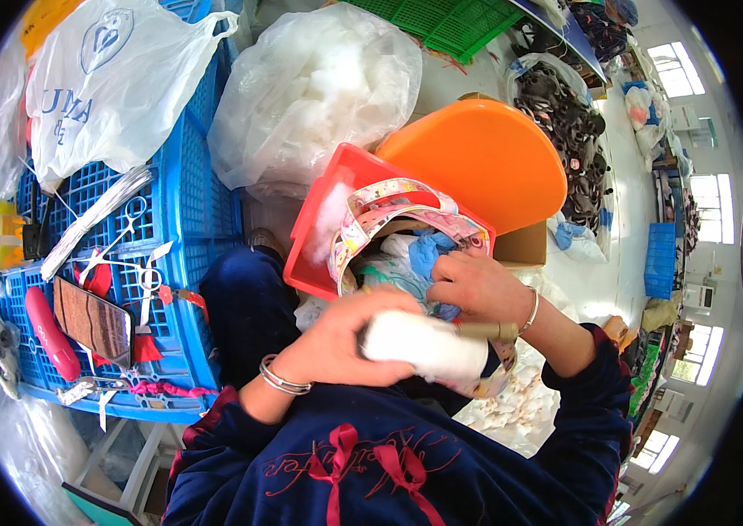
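Note:
My left hand [350, 337] is closed round a white, padded, roll-shaped piece [428, 346], blurred by motion, in front of my lap. A tan rod-like bit [487, 330] shows at its right end, below my right hand [481, 285]. The right hand's fingers are curled in over a red-pink bin [301, 263], against a blue cloth [428, 252]; what they pinch, if anything, is hidden. A printed, light-coloured fabric band [389, 210] loops up out of the bin, over more crumpled cloth. White stuffing [334, 215] lies at the bin's left side.
At the left, a blue plastic crate [196, 202] bears scissors [130, 219], a phone [94, 322], a pink oblong case [50, 333] and a white plastic bag [126, 88]. Behind the bin are a clear bag of stuffing [319, 88] and an orange stool seat [485, 158].

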Action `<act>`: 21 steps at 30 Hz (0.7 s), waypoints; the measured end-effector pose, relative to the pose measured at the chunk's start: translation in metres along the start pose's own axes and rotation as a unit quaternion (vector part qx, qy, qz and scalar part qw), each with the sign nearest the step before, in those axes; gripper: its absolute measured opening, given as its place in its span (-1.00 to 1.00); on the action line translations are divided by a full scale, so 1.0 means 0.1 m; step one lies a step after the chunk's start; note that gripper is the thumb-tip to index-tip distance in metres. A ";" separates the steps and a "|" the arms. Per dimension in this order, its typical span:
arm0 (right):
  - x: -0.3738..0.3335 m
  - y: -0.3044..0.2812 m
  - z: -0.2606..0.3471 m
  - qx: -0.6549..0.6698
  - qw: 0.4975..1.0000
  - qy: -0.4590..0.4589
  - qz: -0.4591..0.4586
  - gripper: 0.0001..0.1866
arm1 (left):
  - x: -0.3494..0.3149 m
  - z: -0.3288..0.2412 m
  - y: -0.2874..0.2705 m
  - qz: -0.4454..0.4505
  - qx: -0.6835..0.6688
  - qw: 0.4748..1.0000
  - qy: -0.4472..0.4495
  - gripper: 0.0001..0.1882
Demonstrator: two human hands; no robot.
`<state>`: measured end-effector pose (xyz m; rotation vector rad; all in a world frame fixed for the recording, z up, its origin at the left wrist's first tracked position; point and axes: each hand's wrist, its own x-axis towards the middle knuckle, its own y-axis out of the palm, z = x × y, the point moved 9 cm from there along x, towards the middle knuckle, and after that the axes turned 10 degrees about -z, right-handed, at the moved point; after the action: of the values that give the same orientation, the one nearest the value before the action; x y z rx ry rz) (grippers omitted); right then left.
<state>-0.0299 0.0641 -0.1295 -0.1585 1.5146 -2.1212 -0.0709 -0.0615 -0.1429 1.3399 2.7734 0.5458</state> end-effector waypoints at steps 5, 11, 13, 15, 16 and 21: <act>-0.10 0.05 0.03 -0.026 1.000 -0.006 -0.004 -0.85 | 0.06 -0.05 -0.39 -0.241 0.077 0.967 0.017 -0.41; -0.16 0.00 0.10 0.013 1.000 -0.013 -0.015 -0.80 | 0.34 -0.16 -0.05 -0.125 0.345 0.930 0.026 -0.47; -0.18 -0.03 0.09 0.013 0.999 -0.017 -0.034 -0.78 | 0.40 -0.10 0.07 -0.117 0.433 0.893 0.033 -0.49; -0.19 -0.04 0.05 0.013 0.998 -0.018 -0.067 -0.76 | 0.48 0.13 0.19 -0.069 0.527 0.844 0.078 -0.57; -0.21 -0.03 -0.01 0.007 0.998 -0.009 -0.062 -0.72 | 0.49 0.31 0.24 -0.023 0.593 0.802 0.072 -0.59; -0.23 -0.14 -0.02 0.098 0.990 0.027 -0.095 -0.52 | 0.70 0.69 0.20 0.088 0.690 0.718 0.022 -0.71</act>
<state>-0.0153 0.0798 -0.1127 -0.1817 1.3578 -2.4288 -0.0890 0.0242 -0.1923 1.5552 2.8946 -1.9170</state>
